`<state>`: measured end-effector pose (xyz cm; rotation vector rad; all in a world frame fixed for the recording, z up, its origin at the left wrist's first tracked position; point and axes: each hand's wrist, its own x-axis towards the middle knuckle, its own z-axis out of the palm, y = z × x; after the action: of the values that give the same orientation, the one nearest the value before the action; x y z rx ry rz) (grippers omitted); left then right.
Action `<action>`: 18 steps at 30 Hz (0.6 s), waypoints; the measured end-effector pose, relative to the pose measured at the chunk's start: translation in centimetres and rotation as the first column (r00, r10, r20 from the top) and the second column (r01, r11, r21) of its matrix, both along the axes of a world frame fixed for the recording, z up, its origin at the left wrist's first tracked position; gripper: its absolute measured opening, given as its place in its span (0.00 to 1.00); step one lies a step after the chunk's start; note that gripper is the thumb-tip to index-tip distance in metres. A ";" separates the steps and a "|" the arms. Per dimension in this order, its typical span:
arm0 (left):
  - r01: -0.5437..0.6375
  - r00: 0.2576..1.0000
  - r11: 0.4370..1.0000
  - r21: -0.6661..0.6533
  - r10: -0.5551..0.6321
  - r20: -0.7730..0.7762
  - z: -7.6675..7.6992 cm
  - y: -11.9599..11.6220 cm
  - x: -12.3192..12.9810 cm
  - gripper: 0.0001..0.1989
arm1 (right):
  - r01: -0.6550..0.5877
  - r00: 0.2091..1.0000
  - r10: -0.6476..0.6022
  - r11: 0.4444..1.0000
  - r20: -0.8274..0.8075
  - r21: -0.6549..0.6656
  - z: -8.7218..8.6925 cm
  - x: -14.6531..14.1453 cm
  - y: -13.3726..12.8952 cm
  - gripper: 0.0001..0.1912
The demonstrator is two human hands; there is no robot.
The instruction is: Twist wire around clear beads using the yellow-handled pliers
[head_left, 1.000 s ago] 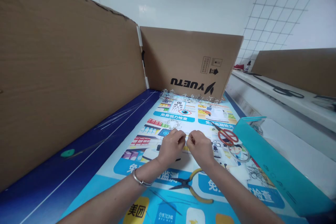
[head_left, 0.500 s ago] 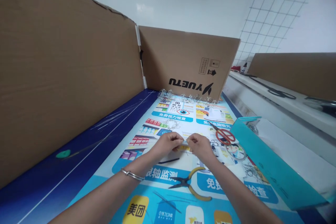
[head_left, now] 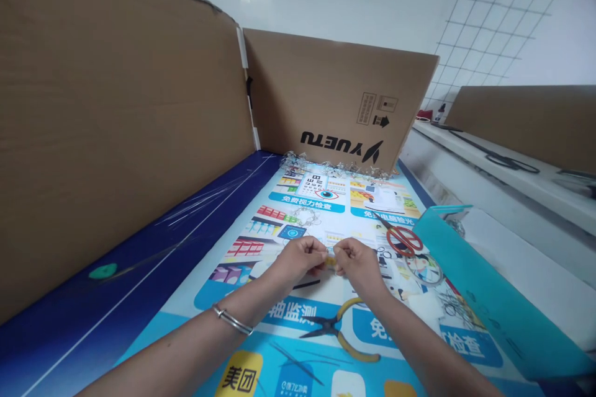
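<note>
My left hand (head_left: 302,258) and my right hand (head_left: 361,265) meet over the printed mat, each with thumb and fingers pinched together. Whatever lies between the fingertips is too small and thin to name. A metal bangle (head_left: 231,320) circles my left wrist. Closer to me, between my forearms, lie pliers (head_left: 329,325) with yellow handles, their jaws pointing left. Thin dark wire pieces (head_left: 298,363) rest just below the pliers. Scissors with red handles (head_left: 404,240) lie beyond my right hand, and past my left hand is a loose ring of thin wire (head_left: 306,217).
Cardboard panels (head_left: 335,93) wall in the left and far sides, with tangled wire pieces (head_left: 339,169) along the far one. To the right stand a teal box (head_left: 503,304), a coil of clear line (head_left: 424,270) and a dark wire heap (head_left: 456,307). A green object (head_left: 103,272) lies left.
The view has shifted slightly. Both hands stay pinched close together, with small changes in finger position; the tools around them have not moved on the mat.
</note>
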<state>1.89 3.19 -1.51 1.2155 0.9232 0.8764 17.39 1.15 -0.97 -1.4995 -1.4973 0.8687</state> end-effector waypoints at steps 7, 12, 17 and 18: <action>-0.045 0.998 0.997 -0.067 0.047 0.029 0.3 -0.7 0.5 0.08 | 0.057 0.998 -0.055 0.995 -0.016 0.087 -0.3 -0.3 -0.5 0.08; -0.070 0.996 0.996 -0.060 0.073 0.046 0.3 -0.9 0.7 0.07 | 0.064 0.998 -0.065 0.991 0.003 0.118 -0.6 -0.3 -0.5 0.08; -0.108 0.992 0.993 -0.050 0.111 0.054 0.2 -1.0 0.8 0.07 | 0.068 0.997 -0.071 0.989 0.018 0.129 -0.6 -0.4 -0.4 0.08; -0.115 0.991 0.992 -0.048 0.118 0.056 0.2 -1.1 0.8 0.07 | 0.069 0.997 -0.072 0.989 0.020 0.130 -0.7 -0.4 -0.4 0.08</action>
<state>2.70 2.10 -1.34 1.1001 0.9691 0.9742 17.04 0.71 -1.64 -1.4629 -1.4807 0.7004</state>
